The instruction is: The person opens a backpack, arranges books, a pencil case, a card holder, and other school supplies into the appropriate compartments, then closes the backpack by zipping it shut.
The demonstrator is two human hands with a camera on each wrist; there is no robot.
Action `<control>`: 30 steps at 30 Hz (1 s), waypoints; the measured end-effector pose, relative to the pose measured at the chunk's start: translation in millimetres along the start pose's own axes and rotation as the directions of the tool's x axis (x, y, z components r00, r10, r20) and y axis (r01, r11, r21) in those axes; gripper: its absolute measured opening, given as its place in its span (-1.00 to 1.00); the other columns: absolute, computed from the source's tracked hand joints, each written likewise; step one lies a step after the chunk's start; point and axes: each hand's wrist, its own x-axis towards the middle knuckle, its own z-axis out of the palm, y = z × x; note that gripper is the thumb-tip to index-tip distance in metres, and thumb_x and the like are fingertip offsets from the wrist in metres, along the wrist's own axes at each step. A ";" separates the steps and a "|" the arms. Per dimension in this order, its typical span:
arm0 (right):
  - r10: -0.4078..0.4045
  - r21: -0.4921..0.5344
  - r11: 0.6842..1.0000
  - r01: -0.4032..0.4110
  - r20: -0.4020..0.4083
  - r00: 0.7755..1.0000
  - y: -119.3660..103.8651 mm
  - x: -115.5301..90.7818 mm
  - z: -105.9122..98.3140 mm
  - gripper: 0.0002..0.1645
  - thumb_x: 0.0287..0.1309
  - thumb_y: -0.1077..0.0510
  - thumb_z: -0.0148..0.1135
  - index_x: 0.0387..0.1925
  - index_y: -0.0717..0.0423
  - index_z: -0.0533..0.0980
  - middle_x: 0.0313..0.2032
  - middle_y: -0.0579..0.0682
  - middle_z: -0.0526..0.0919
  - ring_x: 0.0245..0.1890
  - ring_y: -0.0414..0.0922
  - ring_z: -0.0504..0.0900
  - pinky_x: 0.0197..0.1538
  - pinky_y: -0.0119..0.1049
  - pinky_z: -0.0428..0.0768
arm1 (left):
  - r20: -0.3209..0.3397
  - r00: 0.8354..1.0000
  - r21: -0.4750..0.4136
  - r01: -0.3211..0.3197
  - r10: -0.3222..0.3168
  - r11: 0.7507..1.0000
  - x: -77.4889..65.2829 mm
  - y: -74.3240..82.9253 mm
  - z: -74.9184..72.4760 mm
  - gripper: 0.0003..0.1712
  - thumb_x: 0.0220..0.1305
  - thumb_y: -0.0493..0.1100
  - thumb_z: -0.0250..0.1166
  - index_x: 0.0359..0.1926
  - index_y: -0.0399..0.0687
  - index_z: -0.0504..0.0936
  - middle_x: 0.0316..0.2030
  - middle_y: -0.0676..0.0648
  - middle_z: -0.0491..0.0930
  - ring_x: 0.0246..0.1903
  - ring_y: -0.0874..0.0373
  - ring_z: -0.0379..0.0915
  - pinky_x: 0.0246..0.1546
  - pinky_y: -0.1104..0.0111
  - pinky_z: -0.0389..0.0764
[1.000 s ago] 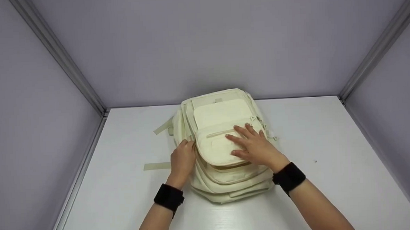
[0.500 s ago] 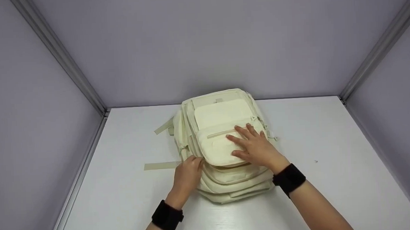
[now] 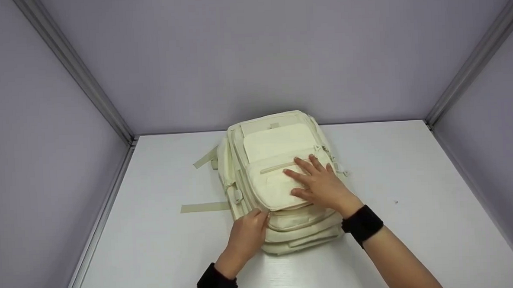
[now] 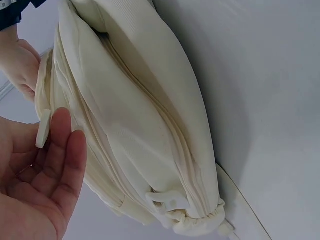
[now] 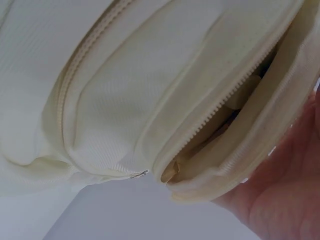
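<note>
A cream backpack [image 3: 278,143] lies front side up on the white table. At the lower left corner of its front pocket [image 3: 276,193], my left hand [image 3: 247,233] pinches a pale zipper pull [image 4: 44,129] between thumb and fingers. My right hand [image 3: 321,186] rests on that pocket with its fingers spread. In the right wrist view the pocket's zipper [image 5: 220,102] gapes along its lower edge, and part of the inside shows. What lies in there is too dim to tell.
Two flat straps [image 3: 204,207] stick out from the bag's left side over the table [image 3: 166,252]. A side buckle [image 4: 167,201] hangs by the bag. A tiny scrap [image 3: 396,202] lies at the right. Grey walls [image 3: 252,53] enclose the back and sides.
My left hand has slid down along the front pocket's left edge and round towards its lower corner, uncovering the bag's side buckle. The right hand has stayed in place on the pocket.
</note>
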 end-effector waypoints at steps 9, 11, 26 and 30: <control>0.015 -0.005 1.000 -0.015 -0.020 1.000 0.0 -3.1 0.7 -0.25 0.31 -0.38 -0.02 0.46 -0.32 0.21 0.52 0.01 0.01 0.48 0.24 -0.13 0.22 0.48 0.03 | 0.064 0.997 -0.021 -0.032 0.033 0.999 3.9 26.1 14.8 -0.93 0.24 -0.31 0.36 -0.27 -0.21 0.63 -0.35 -0.03 0.58 -0.46 0.17 0.59 -0.49 0.45 0.56; 0.017 -0.010 1.000 -0.017 -0.031 0.999 -2.2 -4.1 1.8 -0.25 0.31 -0.36 0.01 0.47 -0.30 0.21 0.51 0.02 0.01 0.48 0.24 -0.12 0.23 0.48 0.01 | 0.063 0.998 -0.046 -0.024 0.027 0.999 4.8 29.1 16.7 -0.93 0.25 -0.30 0.36 -0.26 -0.21 0.64 -0.33 -0.03 0.59 -0.42 0.18 0.60 -0.46 0.46 0.57; -0.417 -0.109 0.907 0.408 -0.382 0.825 -62.6 -32.2 20.8 -0.57 -0.14 0.26 0.49 -0.12 0.07 0.63 -0.37 -0.10 0.47 -0.43 -0.16 0.42 -0.33 -0.29 0.42 | -0.158 0.974 -0.385 0.089 -0.161 0.919 8.6 32.9 6.2 -0.76 0.12 -0.43 0.41 -0.30 -0.19 0.50 -0.48 -0.03 0.60 -0.50 0.24 0.59 -0.52 0.54 0.54; -0.409 -0.080 0.908 0.412 -0.388 0.826 -68.2 -37.3 30.8 -0.64 -0.15 0.27 0.52 -0.21 0.14 0.64 -0.49 -0.13 0.53 -0.56 -0.22 0.50 -0.49 -0.38 0.47 | -0.173 0.972 -0.401 0.079 -0.160 0.913 7.3 38.7 5.9 -0.74 0.07 -0.44 0.42 -0.33 -0.16 0.51 -0.48 0.00 0.59 -0.50 0.26 0.58 -0.52 0.53 0.55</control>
